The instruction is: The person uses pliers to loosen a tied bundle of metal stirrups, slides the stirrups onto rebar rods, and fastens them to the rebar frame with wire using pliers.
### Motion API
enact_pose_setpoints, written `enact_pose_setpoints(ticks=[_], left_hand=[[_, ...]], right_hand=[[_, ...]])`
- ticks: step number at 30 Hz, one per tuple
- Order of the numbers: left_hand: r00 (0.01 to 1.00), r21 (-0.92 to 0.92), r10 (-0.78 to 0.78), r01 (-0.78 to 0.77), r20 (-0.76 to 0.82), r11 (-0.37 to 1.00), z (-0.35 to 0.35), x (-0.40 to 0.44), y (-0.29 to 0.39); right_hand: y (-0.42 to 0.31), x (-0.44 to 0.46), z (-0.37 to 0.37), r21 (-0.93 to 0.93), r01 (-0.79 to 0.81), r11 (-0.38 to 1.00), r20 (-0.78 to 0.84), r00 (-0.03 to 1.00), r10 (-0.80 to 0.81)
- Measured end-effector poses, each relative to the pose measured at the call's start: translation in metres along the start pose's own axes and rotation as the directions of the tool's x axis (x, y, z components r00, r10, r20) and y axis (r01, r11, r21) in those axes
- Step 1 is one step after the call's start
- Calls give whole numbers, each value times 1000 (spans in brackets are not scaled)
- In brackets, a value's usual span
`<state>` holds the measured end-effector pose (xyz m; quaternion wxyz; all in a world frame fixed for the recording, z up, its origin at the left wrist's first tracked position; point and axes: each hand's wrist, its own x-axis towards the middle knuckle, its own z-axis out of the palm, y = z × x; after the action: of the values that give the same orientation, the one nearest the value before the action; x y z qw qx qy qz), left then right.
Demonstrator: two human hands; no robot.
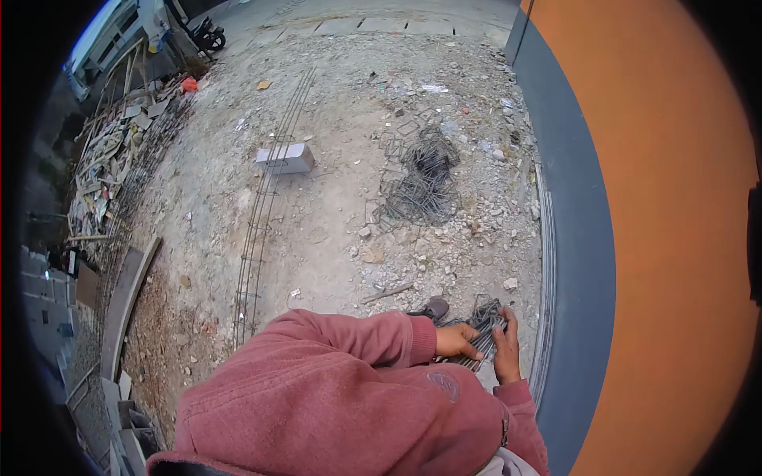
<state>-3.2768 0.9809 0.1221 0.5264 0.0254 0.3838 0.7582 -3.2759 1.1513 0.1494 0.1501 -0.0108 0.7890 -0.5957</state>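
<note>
A bundle of bent steel rebar stirrups (pixel 486 311) is between my two hands, low and right of centre in the head view. My left hand (pixel 458 341) reaches across from the left and is closed on the bundle's near left side. On the right side, my right hand (pixel 506 347) is upright, with its thumb and fingers against the same stirrups. The hands cover part of the bundle. Just beyond my left sleeve a dark shoe (pixel 433 309) shows. Farther ahead on the ground lies a tangled heap of more stirrups (pixel 425 178).
A long rebar cage (pixel 258 226) rests across a pale block (pixel 286 159). Long bars (pixel 546 262) lie along the grey and orange wall (pixel 579 238) on my right. Planks (pixel 131 301) and a debris pile (pixel 119 159) are on the left. A wood stick (pixel 387 293) lies ahead on rubble.
</note>
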Motion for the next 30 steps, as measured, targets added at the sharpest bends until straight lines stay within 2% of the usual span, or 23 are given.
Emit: enact_pose_setpoints(ticks=[2,4,5,6,7,9,12,15,16,19,23,24,28,30], left_hand=[[982,-35,104,-111,-155,993,-1,-4,-21],[961,-41,194,-206,-197,978,-6,-15,-32],[967,-89,177,-196,-183,977,3,-30,-25],[945,-32,236,-249,-225,968,5,-35,-31],[925,88,291,-278,-246,957,6,-42,-37],[923,219,277,-222,-267,950,19,-62,-38],[946,250,271,-223,-177,942,22,-89,-50],[951,78,189,-175,-244,982,28,-118,-52],[963,26,178,-177,-202,984,18,-126,-58],[924,-132,162,-219,-345,967,10,-153,-55],[930,-218,178,-256,-321,942,-35,-204,-37],[928,-185,195,-263,-318,947,-57,-218,-35],[817,-192,271,-414,-509,890,-126,-288,-13],[771,-287,187,-433,-608,854,-161,-331,-1]], right_hand=[[18,-13,18,147,26,989,-94,995,-12],[10,-33,42,291,9,957,-169,985,42],[16,-41,49,276,-4,961,-175,983,55],[13,-52,59,290,-20,957,-203,976,82],[-12,-64,64,358,-116,926,-157,971,182],[-15,-81,79,534,-55,844,-156,974,163],[-18,-94,97,502,-20,864,-146,983,108],[-30,-100,110,663,-194,723,-6,964,264],[-39,-101,116,702,-225,675,25,956,293],[-52,-96,146,745,-255,617,-7,921,389],[-58,-64,197,739,-251,625,65,950,306],[-50,-49,215,723,-243,647,69,957,283],[-74,11,301,642,-388,661,172,913,369],[-85,39,343,551,-445,706,233,894,382]])
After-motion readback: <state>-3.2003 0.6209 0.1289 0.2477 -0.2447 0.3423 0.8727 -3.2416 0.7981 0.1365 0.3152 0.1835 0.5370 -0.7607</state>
